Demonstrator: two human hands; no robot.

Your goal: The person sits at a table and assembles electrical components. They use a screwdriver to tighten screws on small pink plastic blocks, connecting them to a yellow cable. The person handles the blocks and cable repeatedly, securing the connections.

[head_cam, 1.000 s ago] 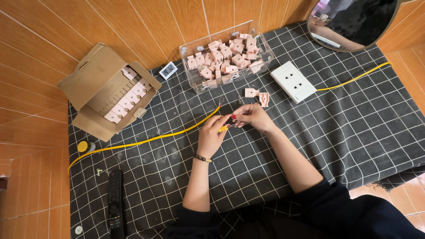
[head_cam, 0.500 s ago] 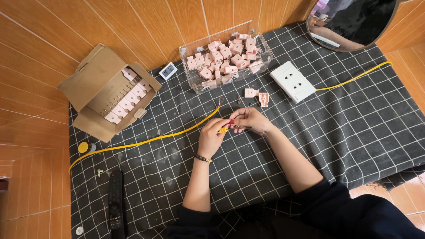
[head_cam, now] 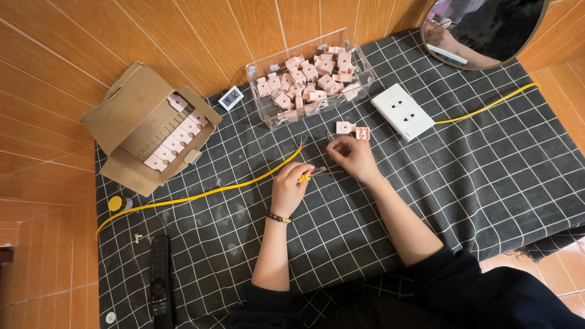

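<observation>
Fingers [head_cam: 303, 173] of left hand [head_cam: 289, 189] pinching yellow cable [head_cam: 201, 195], right hand [head_cam: 352, 155] curled

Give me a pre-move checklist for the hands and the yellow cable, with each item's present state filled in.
1. Left hand grips the yellow cable near its end: ok.
2. Bare wire strands stick out past the cable end, clear of the fingers: ok; whether they are twisted, cannot tell.
3. Right hand holds a part or tool: cannot tell, its fingers hide it.
4. Two loose pink connectors lie just beyond the right hand: ok.
5. Clear bin of pink connectors stands upright and open: ok.
6. White socket plate lies apart from both hands: ok.
</observation>
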